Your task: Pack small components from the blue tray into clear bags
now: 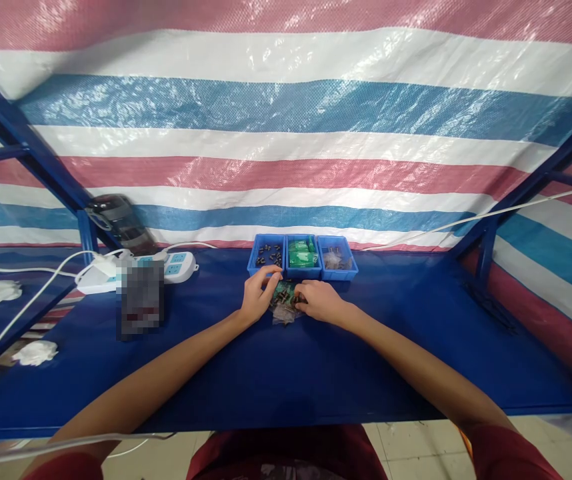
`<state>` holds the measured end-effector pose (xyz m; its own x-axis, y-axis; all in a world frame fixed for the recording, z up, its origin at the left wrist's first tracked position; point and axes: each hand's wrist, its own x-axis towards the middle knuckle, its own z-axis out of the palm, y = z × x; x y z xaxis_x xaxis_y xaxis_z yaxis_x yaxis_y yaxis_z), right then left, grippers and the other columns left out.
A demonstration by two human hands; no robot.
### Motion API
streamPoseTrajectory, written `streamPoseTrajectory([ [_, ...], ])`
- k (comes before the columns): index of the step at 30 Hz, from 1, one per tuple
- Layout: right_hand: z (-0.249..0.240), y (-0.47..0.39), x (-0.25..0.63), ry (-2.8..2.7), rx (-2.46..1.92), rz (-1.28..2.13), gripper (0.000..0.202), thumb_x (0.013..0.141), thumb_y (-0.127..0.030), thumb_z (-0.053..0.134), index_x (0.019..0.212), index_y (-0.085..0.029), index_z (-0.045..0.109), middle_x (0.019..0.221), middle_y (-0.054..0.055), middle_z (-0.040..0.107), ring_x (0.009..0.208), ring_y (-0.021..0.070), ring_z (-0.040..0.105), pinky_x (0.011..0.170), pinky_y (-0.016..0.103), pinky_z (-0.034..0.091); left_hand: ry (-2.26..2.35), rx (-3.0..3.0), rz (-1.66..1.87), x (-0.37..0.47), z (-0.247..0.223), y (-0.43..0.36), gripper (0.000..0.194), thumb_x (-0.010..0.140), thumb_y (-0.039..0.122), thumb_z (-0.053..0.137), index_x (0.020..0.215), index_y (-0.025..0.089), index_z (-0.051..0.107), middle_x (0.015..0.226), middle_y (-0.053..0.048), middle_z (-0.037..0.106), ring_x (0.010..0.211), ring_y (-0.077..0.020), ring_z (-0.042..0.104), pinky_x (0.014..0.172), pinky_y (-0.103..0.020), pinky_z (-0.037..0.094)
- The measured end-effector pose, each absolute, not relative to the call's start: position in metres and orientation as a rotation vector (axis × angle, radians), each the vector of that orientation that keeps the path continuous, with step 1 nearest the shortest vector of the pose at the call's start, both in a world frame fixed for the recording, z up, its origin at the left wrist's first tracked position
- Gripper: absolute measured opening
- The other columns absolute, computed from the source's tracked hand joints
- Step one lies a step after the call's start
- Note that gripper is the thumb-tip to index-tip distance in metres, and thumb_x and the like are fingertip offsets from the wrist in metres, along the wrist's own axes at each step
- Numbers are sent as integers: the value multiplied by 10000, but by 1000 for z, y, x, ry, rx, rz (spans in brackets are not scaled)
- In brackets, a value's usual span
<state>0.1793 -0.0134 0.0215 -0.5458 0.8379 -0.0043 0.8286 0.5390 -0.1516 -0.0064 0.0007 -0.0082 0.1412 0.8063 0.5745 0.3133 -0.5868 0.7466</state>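
Note:
A small pile of mixed parts lies on the blue table in front of three bins; in it are small dark pieces, something green and clear plastic packets. My left hand rests at the pile's left side, fingers curved and thumb a little apart, with nothing visible held. From the right, my right hand reaches into the pile with its fingers curled together; what they pinch is hidden. Behind the hands, the left blue bin has small dark pieces, the middle blue bin green packets, and the right blue bin clear packets.
A white power strip with cables stands at the left, behind a blurred-out dark object. A dark bottle-like object leans at the back left. Crumpled white tissue lies left. Blue frame posts and striped sheeting enclose the table.

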Motion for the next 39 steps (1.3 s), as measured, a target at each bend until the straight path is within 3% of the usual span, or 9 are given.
streamPoseTrajectory([
  [8, 17, -8, 181, -2594, -1426, 317, 130, 777, -299, 666, 807, -195, 595, 836, 33, 645, 769, 181, 603, 584, 242, 339, 1070, 1961, 1434, -6, -9, 1, 190, 908, 311, 472, 994, 182, 582, 791, -8, 602, 498, -57, 483, 482, -173, 400],
  [15, 16, -8, 178, -2149, -1261, 389, 96, 816, -248, 595, 879, -182, 623, 776, 17, 628, 704, 145, 571, 653, 246, 402, 1079, 1983, 1422, -8, -10, 2, 198, 907, 316, 472, 997, 182, 585, 806, -13, 623, 558, -75, 548, 513, -176, 434],
  [26, -12, -16, 170, -1674, -1100, 686, 270, 832, -382, 515, 970, -169, 606, 747, 19, 627, 566, 119, 561, 547, 232, 457, 1065, 2041, 1399, -4, -8, 1, 205, 907, 311, 472, 1014, 176, 582, 814, -20, 631, 629, -93, 596, 554, -183, 470],
  [39, -13, -23, 170, -1596, -1027, 637, 259, 815, -403, 580, 927, -171, 609, 671, 0, 626, 574, 123, 571, 592, 242, 476, 1054, 2137, 1388, -2, -6, -1, 202, 910, 288, 470, 1017, 169, 593, 865, -34, 648, 650, -97, 608, 622, -198, 488],
])
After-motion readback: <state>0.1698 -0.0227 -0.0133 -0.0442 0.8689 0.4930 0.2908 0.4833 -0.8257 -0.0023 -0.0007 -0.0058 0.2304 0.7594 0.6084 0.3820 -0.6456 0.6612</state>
